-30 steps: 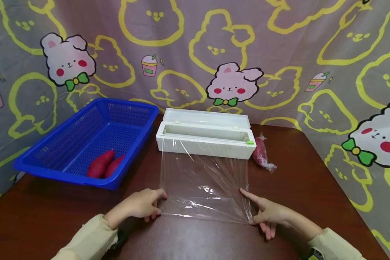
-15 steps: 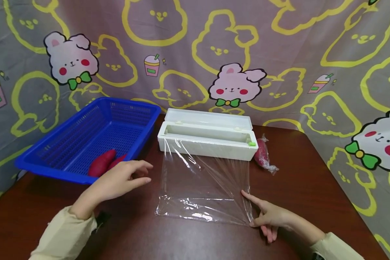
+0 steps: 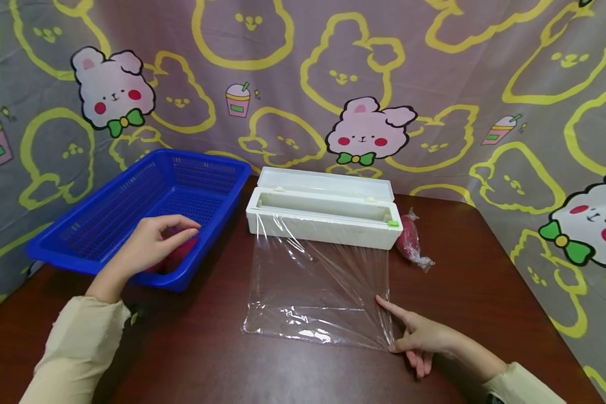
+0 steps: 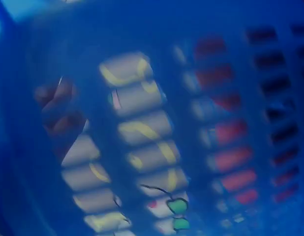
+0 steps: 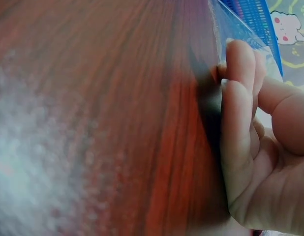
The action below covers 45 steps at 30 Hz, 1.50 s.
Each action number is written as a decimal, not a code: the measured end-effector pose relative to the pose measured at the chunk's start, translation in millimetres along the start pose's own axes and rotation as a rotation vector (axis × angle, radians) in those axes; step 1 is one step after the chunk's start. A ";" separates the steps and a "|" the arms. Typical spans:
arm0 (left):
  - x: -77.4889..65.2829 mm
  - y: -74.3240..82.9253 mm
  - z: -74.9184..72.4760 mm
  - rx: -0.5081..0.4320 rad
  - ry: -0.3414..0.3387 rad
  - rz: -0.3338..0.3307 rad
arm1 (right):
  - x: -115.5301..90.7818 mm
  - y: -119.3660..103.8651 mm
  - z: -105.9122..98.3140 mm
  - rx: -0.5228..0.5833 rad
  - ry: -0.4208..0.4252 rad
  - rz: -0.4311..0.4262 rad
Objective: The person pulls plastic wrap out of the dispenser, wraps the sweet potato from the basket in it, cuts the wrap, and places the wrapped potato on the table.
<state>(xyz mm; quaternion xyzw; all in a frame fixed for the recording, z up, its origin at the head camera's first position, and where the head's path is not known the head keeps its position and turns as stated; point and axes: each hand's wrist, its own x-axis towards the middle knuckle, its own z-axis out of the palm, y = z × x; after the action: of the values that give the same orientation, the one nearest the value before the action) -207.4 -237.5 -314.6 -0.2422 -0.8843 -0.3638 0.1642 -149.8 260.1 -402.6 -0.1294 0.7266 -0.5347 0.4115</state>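
Clear plastic wrap (image 3: 303, 292) runs from the front of a white wrap dispenser (image 3: 323, 229) toward me over the brown table. At its near right corner my right hand (image 3: 424, 336) pinches the film, index finger stretched along the edge; the right wrist view shows this hand (image 5: 250, 113) low over the wood. My left hand (image 3: 148, 244) hangs over the near end of a blue basket (image 3: 217, 235), its fingers loosely curved. It partly hides the red sweet potatoes (image 3: 184, 253) there, apparently without holding one. Blurred basket wall (image 4: 157, 29) fills the left wrist view, red showing through its slots.
A wrapped red sweet potato (image 3: 409, 240) with twisted film ends lies right of the dispenser. The dispenser's lid (image 3: 325, 182) is raised at the back. A patterned curtain (image 3: 283, 84) stands behind the table (image 3: 464, 269).
My left hand has let go of the wrap's left corner and moved left and away from me, over the basket. The right hand keeps its place on the film.
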 end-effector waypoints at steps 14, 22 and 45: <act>3.4 -46.2 -27.1 0.155 0.023 -0.212 | -0.4 -1.7 -1.7 0.023 -0.037 0.012; 7.6 -57.8 -31.6 0.182 -0.112 -0.259 | 0.3 1.9 -3.2 0.033 -0.050 0.006; 4.7 -80.6 -32.4 0.296 -0.464 -0.386 | 0.7 2.3 -4.0 0.065 -0.065 0.010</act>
<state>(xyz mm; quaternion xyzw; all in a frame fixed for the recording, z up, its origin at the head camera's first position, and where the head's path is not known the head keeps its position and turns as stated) -251.8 -309.2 -335.7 -0.1205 -0.9709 -0.1911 -0.0801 -152.6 263.2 -404.6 -0.1296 0.6957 -0.5516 0.4415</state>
